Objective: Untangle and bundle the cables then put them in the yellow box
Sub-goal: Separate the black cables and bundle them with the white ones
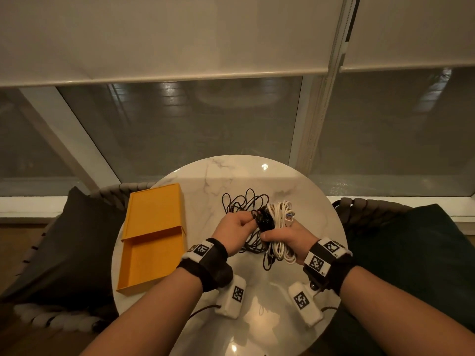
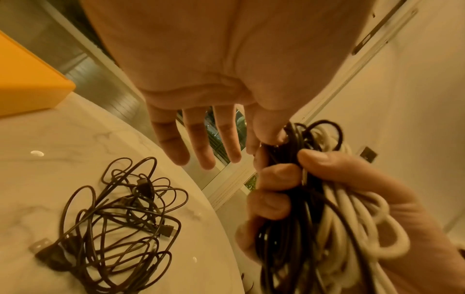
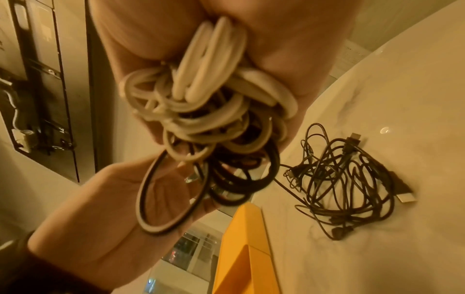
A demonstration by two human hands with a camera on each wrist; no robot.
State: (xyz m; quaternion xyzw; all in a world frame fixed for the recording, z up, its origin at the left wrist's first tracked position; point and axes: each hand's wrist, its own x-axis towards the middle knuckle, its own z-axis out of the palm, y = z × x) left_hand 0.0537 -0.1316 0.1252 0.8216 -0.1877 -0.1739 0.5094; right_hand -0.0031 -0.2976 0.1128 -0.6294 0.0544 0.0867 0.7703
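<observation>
Over the round marble table (image 1: pixel 259 176), my right hand (image 1: pixel 276 237) grips a bundle of coiled white cable (image 1: pixel 281 214) and black cable (image 1: pixel 264 220). The white loops (image 3: pixel 214 79) fill its palm in the right wrist view. My left hand (image 1: pixel 248 222) pinches a black strand (image 2: pixel 289 135) at the top of that bundle between thumb and forefinger, its other fingers (image 2: pixel 201 147) straight. A loose tangle of thin black cable (image 1: pixel 244 202) lies on the table just beyond both hands. The yellow box (image 1: pixel 154 237) sits open at the table's left, its lid slid partway back.
Two woven chairs with dark cushions (image 1: pixel 69 240) (image 1: pixel 411 253) flank the table. A window with lowered blinds (image 1: pixel 180 34) stands behind it. The table's far edge is close behind the loose tangle (image 2: pixel 120 218).
</observation>
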